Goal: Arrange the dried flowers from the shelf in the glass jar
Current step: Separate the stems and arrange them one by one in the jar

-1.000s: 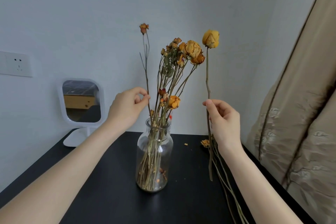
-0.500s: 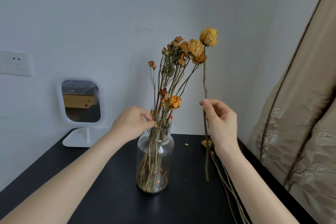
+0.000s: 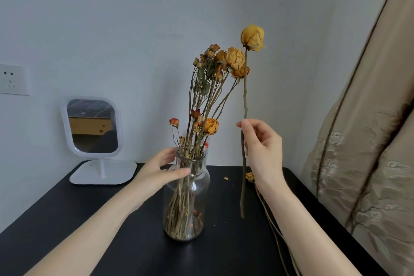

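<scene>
We see the glass jar (image 3: 187, 197) standing near the middle of the black tabletop (image 3: 100, 237), packed with dried flowers (image 3: 208, 87) whose stems crowd together behind the glass so that we cannot count them. The left hand (image 3: 154, 172) is at the jar's neck, its fingers (image 3: 167, 154) loosely extended along the left side of the rim and the thumb lying across the front of the glass. The hand is blurred, and we cannot tell how firmly it presses. The right hand (image 3: 263, 148) pinches a single yellow rose (image 3: 252, 38) partway up its stem between thumb and forefinger, the other fingers loosely curled. The rose is nearly upright to the right of the jar and apart from it, its cut end hanging above the tabletop. Its bloom sits just right of, and higher than, the tallest blooms in the jar. Behind the right forearm lie more loose stems (image 3: 250, 176), mostly hidden by the arm and cut off at the bottom edge. A small crumb (image 3: 226, 178) lies far of the jar. At far left stands a white mirror (image 3: 91, 126), and a wall socket (image 3: 12, 79) is cut by the left edge. A beige curtain (image 3: 369, 141) fills the right side.
</scene>
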Demonstrator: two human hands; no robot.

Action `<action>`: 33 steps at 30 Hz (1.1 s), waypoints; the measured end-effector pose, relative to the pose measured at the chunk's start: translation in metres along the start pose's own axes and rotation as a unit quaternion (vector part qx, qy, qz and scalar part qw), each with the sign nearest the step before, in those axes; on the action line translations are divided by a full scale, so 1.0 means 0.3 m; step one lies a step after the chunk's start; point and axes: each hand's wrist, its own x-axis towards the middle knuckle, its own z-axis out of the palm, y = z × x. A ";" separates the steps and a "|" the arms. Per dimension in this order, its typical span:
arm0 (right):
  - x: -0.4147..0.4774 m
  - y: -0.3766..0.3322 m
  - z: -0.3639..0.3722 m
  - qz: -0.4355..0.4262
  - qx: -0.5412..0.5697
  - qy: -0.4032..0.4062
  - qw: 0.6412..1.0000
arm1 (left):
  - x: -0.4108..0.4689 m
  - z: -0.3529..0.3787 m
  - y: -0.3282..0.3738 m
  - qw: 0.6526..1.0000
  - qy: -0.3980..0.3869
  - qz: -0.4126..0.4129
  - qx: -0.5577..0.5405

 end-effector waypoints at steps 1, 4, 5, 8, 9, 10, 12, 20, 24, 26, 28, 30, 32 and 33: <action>0.001 -0.004 0.000 -0.001 0.004 0.002 1.000 | 0.010 0.006 0.001 1.000 -0.025 -0.007 0.000; 0.010 -0.021 -0.004 -0.003 0.021 0.007 1.000 | 0.035 0.026 0.006 0.999 -0.043 -0.014 -0.007; 0.014 -0.029 -0.007 -0.006 0.027 0.008 1.000 | 0.040 0.031 0.005 0.999 -0.038 -0.013 -0.007; 0.026 -0.057 -0.009 -0.021 0.042 0.010 0.999 | 0.034 0.048 0.006 1.000 -0.007 -0.006 -0.004; 0.030 -0.067 -0.007 -0.027 0.046 0.010 0.999 | 0.029 0.056 0.006 1.000 0.003 -0.001 -0.003; 0.035 -0.075 -0.002 -0.033 0.049 0.010 0.998 | 0.026 0.064 0.006 1.000 0.012 0.006 -0.003; 0.045 -0.091 0.009 -0.042 0.052 0.010 0.998 | 0.020 0.083 0.007 0.999 0.029 0.015 -0.008; 0.087 -0.133 0.043 -0.054 0.058 0.020 0.997 | 0.015 0.164 0.015 0.991 0.123 0.043 0.036; 0.099 -0.143 0.040 -0.064 0.051 0.022 0.996 | 0.017 0.199 0.015 0.983 0.168 0.060 0.046; 0.103 -0.150 0.037 -0.066 0.048 0.024 0.996 | 0.018 0.213 0.010 0.979 0.187 0.066 0.047; 0.107 -0.158 0.033 -0.071 0.055 0.026 0.996 | 0.021 0.222 0.003 0.977 0.199 0.066 0.045; 0.111 -0.169 0.031 -0.083 0.057 0.023 0.995 | 0.024 0.227 -0.003 0.976 0.203 0.064 0.045; 0.113 -0.176 0.032 -0.093 0.053 0.019 0.994 | 0.027 0.228 -0.008 0.975 0.205 0.062 0.057; 0.112 -0.176 0.034 -0.094 0.050 0.017 0.994 | 0.028 0.228 -0.011 0.975 0.204 0.061 0.068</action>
